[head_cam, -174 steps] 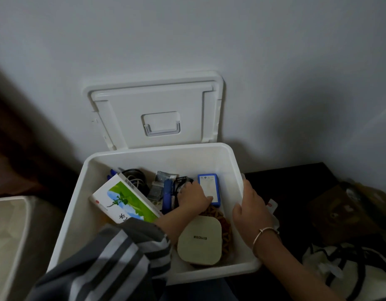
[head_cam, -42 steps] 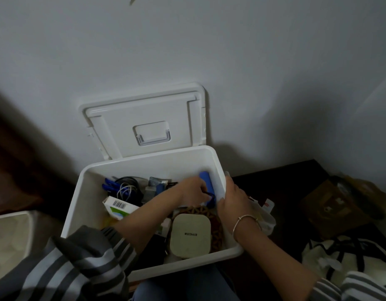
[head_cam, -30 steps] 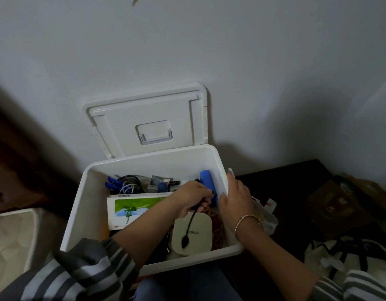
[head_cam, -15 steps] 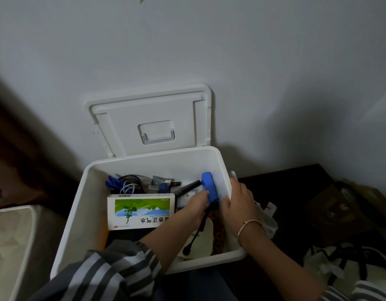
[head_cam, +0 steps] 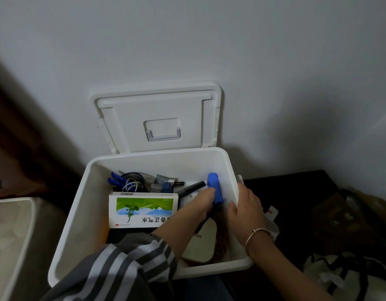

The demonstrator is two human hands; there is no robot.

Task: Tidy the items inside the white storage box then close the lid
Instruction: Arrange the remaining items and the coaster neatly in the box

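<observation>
The white storage box [head_cam: 79, 205] stands open, its lid [head_cam: 157, 118] leaning upright against the wall behind. Inside, my left hand [head_cam: 200, 203] grips a blue device [head_cam: 215, 190] standing on edge by the right wall, with a black cord hanging from the grip. My right hand [head_cam: 246, 207] holds the box's right rim, fingers curled over it. A green and white carton [head_cam: 142, 210] lies flat at mid-left. A black comb [head_cam: 191, 189], blue pens [head_cam: 115, 179] and coiled cables [head_cam: 132, 183] sit along the back. A beige square case [head_cam: 202, 244] lies at front right.
A white bin [head_cam: 12, 235] stands to the left. On the dark surface to the right are a brown box [head_cam: 344, 220] and a white bag with black straps [head_cam: 348, 276]. A white plastic wrapper [head_cam: 271, 218] lies just outside the box's right wall.
The carton has been laid flat at mid-left. My left hand has taken the blue device with its cord and stood it on edge by the right wall. My right hand stays on the rim.
</observation>
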